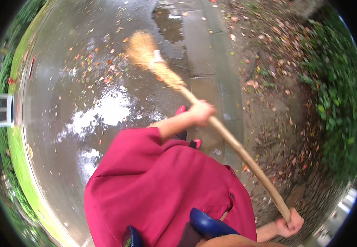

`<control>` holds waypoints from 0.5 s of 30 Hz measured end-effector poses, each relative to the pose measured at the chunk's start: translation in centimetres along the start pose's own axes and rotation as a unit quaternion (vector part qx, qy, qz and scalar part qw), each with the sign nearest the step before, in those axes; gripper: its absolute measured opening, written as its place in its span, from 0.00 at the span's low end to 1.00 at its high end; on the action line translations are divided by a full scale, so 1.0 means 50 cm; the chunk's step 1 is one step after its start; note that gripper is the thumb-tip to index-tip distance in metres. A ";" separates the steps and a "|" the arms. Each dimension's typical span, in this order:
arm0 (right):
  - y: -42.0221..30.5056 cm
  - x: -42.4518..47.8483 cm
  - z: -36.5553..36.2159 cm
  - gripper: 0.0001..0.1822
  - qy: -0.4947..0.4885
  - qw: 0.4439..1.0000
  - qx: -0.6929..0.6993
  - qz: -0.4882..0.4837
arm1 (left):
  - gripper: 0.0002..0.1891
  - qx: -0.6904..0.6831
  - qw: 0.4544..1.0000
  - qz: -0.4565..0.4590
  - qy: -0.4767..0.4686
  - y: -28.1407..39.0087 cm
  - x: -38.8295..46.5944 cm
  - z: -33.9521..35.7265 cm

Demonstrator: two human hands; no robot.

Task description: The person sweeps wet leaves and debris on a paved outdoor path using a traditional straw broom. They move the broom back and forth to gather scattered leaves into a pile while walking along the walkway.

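Note:
A straw broom (143, 51) with a long wooden handle slants across the view, its bristle head at the upper left over the wet pavement. A white band binds the straw near the bristles. My left hand (202, 113) grips the handle just below the straw binding. At the lower right my right hand (290, 223) is closed round the far end of the handle. Scattered fallen leaves (107, 64) lie on the wet ground left of and below the broom head.
A concrete kerb strip (225, 71) runs beside a puddle (169, 24). On the right are bare soil with leaf litter (271, 102) and a green hedge (333, 108). A grass strip (17, 154) borders the pavement at the far left. My pink-tipped shoes are partly visible below me.

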State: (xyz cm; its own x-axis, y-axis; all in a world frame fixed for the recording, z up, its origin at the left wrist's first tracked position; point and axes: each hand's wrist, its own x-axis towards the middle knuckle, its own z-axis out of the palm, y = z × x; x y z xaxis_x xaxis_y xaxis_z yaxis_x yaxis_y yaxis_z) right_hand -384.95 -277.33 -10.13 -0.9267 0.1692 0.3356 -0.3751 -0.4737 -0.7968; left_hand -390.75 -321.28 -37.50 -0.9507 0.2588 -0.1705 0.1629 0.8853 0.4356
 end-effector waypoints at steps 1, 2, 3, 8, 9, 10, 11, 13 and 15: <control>0.004 0.047 0.032 0.13 -0.036 0.996 0.084 -0.013 | 0.10 -0.026 0.999 0.024 0.040 0.014 0.035 -0.033; 0.015 0.083 0.058 0.12 -0.040 0.996 0.079 -0.018 | 0.09 -0.055 0.997 0.022 0.043 0.014 0.074 -0.035; 0.035 0.116 0.089 0.11 -0.042 0.996 0.075 -0.024 | 0.09 -0.083 0.995 0.021 0.046 0.004 0.102 -0.038; 0.187 0.300 0.138 0.12 -0.101 0.989 0.102 0.043 | 0.10 -0.145 0.988 -0.049 -0.024 -0.168 0.078 -0.040; 0.231 0.319 0.132 0.14 -0.070 0.993 0.060 0.071 | 0.11 -0.162 0.983 -0.067 -0.049 -0.215 0.058 -0.045; 0.323 0.327 0.161 0.14 -0.008 0.994 0.024 0.109 | 0.11 -0.142 0.980 -0.128 -0.056 -0.269 0.023 -0.056; 0.417 0.320 0.256 0.15 0.058 0.990 -0.012 0.130 | 0.11 -0.112 0.977 -0.174 -0.060 -0.344 0.008 -0.097; 0.537 0.321 0.434 0.16 0.053 0.971 0.075 0.222 | 0.11 -0.081 0.963 -0.249 -0.065 -0.462 -0.074 -0.173; 0.624 0.377 0.533 0.16 -0.158 0.936 0.148 0.278 | 0.10 -0.055 0.949 -0.307 0.044 -0.527 -0.155 -0.218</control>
State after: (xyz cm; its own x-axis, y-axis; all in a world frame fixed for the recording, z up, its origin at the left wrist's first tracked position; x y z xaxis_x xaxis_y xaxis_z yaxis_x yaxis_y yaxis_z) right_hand -413.48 -311.95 -15.26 -0.9060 -0.4159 0.0791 0.2291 -0.6387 -0.7346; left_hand -390.57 -350.85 -38.02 -0.8771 -0.3297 -0.3493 -0.4522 0.8120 0.3690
